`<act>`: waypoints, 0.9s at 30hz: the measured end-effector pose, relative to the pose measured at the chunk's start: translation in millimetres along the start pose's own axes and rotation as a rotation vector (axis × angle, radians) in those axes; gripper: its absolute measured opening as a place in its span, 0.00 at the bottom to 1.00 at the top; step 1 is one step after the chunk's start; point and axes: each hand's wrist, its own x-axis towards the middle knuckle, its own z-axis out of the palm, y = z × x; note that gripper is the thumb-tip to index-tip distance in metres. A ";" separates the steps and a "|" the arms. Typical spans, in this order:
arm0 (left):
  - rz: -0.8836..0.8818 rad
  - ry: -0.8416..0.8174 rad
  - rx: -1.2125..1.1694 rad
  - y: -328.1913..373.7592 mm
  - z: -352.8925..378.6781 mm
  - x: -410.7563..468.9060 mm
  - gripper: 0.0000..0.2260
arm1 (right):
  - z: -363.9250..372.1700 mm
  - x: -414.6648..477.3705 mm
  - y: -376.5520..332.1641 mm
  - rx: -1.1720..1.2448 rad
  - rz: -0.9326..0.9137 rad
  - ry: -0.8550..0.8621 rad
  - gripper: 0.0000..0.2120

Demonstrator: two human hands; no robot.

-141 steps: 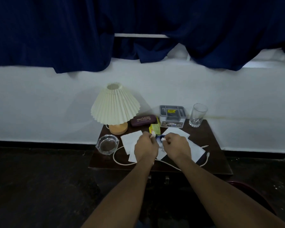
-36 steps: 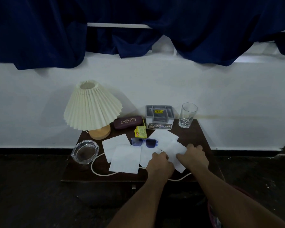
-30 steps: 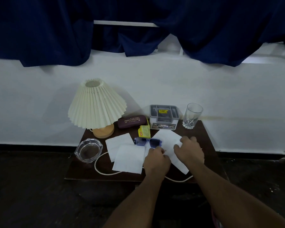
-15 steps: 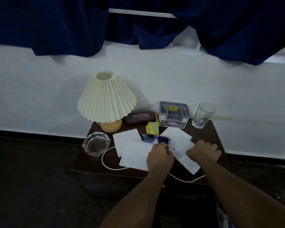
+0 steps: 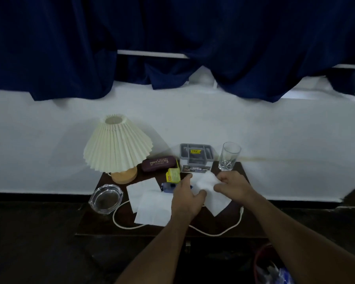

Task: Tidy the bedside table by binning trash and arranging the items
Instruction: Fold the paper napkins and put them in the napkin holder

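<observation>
Over the dark bedside table (image 5: 94, 226), my left hand (image 5: 186, 198) and my right hand (image 5: 233, 186) both grip a bunched white tissue (image 5: 206, 182) lifted off the tabletop. Another tissue (image 5: 216, 203) lies flat under them. Two more tissues (image 5: 152, 203) lie flat to the left. Blue sunglasses (image 5: 167, 187) peek out beside my left hand, partly hidden by it. A white cable (image 5: 219, 232) loops along the table's front.
A pleated cream lamp (image 5: 117, 146) stands at back left, a glass ashtray (image 5: 106, 198) in front of it. A maroon glasses case (image 5: 158, 163), yellow box (image 5: 173, 175), grey organiser tray (image 5: 196, 156) and drinking glass (image 5: 229, 156) line the back. A red-rimmed bin (image 5: 258, 261) sits at bottom right.
My hands have gathered one flat tissue into a bunch and raised it between them. The view has shifted a little.
</observation>
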 end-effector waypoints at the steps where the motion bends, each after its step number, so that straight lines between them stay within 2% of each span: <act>1: 0.008 -0.022 -0.039 6.5 -3.4 -0.3 0.34 | -6.0 -3.5 -3.5 0.032 -0.027 -0.010 0.04; 3: 0.020 -0.071 -0.091 21.0 -10.4 -1.2 0.28 | -17.0 -10.4 -11.0 0.086 -0.062 -0.014 0.08; 6: 0.099 -0.096 -0.048 40.4 -21.1 -4.2 0.17 | -31.1 -21.0 -23.5 0.135 -0.085 -0.017 0.09; 9: 0.139 -0.082 -0.070 49.2 -29.8 -9.1 0.13 | -41.7 -34.8 -29.7 0.285 -0.043 -0.024 0.04; 13: 0.114 -0.035 -0.212 56.9 -39.6 -19.4 0.13 | -44.1 -54.4 -23.8 0.532 0.093 -0.082 0.11; 17: 0.104 -0.043 -0.301 64.6 -48.0 -24.8 0.05 | -39.9 -62.3 -21.2 0.676 0.050 -0.074 0.08; 21: 0.078 -0.066 -0.408 75.0 -56.0 -32.8 0.07 | -43.4 -67.9 -28.7 0.745 0.001 0.040 0.08; 27: 0.040 -0.119 -0.412 75.5 -61.5 -32.0 0.14 | -45.9 -61.8 -29.2 0.882 0.021 0.082 0.11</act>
